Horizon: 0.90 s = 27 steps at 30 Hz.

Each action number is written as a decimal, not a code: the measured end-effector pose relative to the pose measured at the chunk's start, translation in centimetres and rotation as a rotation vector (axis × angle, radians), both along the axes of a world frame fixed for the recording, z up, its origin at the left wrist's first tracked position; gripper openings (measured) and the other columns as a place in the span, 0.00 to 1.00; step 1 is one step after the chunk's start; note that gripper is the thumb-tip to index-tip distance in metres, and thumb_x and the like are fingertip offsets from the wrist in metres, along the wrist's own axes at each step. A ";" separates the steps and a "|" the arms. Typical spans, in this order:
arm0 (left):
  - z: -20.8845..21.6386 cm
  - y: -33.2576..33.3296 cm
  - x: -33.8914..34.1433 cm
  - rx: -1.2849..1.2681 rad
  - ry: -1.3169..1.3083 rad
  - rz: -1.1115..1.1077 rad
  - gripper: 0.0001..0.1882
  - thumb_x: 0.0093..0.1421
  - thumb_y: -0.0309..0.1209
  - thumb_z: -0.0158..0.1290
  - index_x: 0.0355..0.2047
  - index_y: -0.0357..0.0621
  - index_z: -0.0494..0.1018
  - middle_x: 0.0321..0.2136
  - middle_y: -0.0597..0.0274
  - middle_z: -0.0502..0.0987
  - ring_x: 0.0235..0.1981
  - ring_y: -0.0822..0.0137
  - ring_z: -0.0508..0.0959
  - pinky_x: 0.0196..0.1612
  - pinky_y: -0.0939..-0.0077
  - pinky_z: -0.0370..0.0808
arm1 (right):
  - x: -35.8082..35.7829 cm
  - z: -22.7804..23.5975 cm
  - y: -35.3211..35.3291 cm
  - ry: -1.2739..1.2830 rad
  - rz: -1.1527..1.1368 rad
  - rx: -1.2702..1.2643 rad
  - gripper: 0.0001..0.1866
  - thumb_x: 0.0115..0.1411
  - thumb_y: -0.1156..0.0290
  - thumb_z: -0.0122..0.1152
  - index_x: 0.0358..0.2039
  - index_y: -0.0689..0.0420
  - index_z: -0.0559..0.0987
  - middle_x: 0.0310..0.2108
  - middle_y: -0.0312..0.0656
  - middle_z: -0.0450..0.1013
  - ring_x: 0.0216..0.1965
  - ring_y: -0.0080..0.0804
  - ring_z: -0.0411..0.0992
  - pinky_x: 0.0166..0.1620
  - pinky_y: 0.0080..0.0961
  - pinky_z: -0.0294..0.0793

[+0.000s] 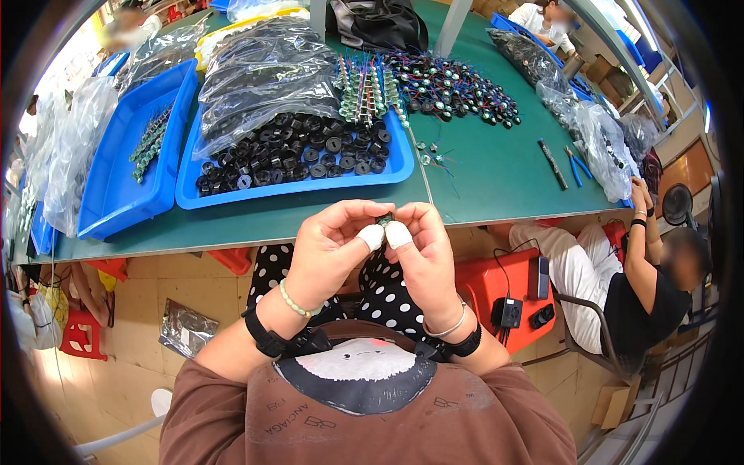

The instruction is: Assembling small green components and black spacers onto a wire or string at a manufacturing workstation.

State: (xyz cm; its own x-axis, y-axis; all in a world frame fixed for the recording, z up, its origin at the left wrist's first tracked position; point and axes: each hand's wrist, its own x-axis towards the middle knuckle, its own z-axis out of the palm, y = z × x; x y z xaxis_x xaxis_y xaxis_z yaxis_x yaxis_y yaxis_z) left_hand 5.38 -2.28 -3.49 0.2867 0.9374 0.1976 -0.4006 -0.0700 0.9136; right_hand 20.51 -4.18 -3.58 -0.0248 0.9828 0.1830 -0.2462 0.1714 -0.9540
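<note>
I have both hands raised together over my lap, just short of the near edge of the green table point(496, 170). My left hand point(333, 248) and right hand point(422, 260) are curled closed, thumbs capped in white finger cots, and between the fingertips they pinch one small dark part point(384, 220); it is so nearly covered that I can make out only a dark, slightly greenish speck, not its shape. As I judge it, doing this well means keeping the pinch light and square, pressing the piece evenly from both sides, and letting the rubbery cots give grip without twisting any fine leads. Just beyond my left hand lies a glossy blue plastic tray point(294, 190) heaped with matte black ring-shaped pieces point(294, 159), with a crinkled, shiny clear bag point(267, 74) slumped over its far half. Beyond my right hand, bundles of greenish strips point(368, 89) stand beside a spread of small round black parts with thin coloured wires point(457, 89). A few loose pieces point(430, 153) lie on the mat near my right fingertips, and farther right lie blue-handled pliers point(575, 165) beside a slim dark tool point(552, 164).
</note>
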 end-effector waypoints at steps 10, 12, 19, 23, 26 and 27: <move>0.5 -0.8 0.3 0.047 0.099 0.042 0.13 0.60 0.18 0.49 0.46 0.35 0.74 0.48 0.55 0.76 0.48 0.69 0.76 0.53 0.74 0.72 | 0.4 -0.9 0.0 -0.124 -0.031 0.074 0.08 0.60 0.79 0.55 0.39 0.62 0.69 0.31 0.33 0.71 0.31 0.12 0.67 0.34 0.12 0.69; 0.0 -0.9 0.4 0.107 0.133 0.072 0.13 0.60 0.16 0.48 0.45 0.34 0.74 0.48 0.53 0.76 0.48 0.68 0.76 0.53 0.73 0.73 | 0.4 -1.0 -0.1 -0.177 -0.063 0.091 0.09 0.57 0.78 0.58 0.37 0.61 0.69 0.29 0.33 0.70 0.29 0.13 0.67 0.31 0.14 0.69; -0.4 -0.4 0.6 0.269 0.218 0.118 0.12 0.60 0.16 0.48 0.43 0.34 0.75 0.45 0.53 0.76 0.47 0.66 0.77 0.51 0.74 0.73 | 0.4 -1.5 0.1 -0.301 -0.117 0.171 0.10 0.56 0.76 0.59 0.36 0.60 0.68 0.28 0.35 0.71 0.27 0.15 0.67 0.29 0.15 0.69; 0.7 -0.1 0.6 0.019 0.070 -0.003 0.13 0.59 0.17 0.50 0.46 0.34 0.72 0.44 0.57 0.75 0.46 0.69 0.77 0.49 0.77 0.74 | 1.9 0.0 0.4 -0.033 0.072 -0.025 0.10 0.66 0.70 0.51 0.44 0.60 0.69 0.32 0.34 0.72 0.31 0.14 0.69 0.33 0.14 0.71; 0.5 0.2 0.0 0.026 0.086 0.016 0.16 0.60 0.19 0.53 0.49 0.37 0.68 0.45 0.64 0.71 0.45 0.72 0.75 0.49 0.79 0.73 | 2.1 0.4 0.7 -0.082 0.120 -0.013 0.12 0.66 0.69 0.52 0.47 0.60 0.71 0.35 0.34 0.73 0.33 0.14 0.69 0.36 0.14 0.71; 0.5 0.2 -0.1 0.029 0.085 0.011 0.16 0.60 0.19 0.53 0.49 0.37 0.68 0.45 0.64 0.71 0.45 0.72 0.75 0.49 0.79 0.73 | 2.1 0.4 0.6 -0.108 0.157 -0.018 0.12 0.65 0.70 0.53 0.47 0.60 0.71 0.36 0.34 0.73 0.34 0.14 0.70 0.37 0.14 0.71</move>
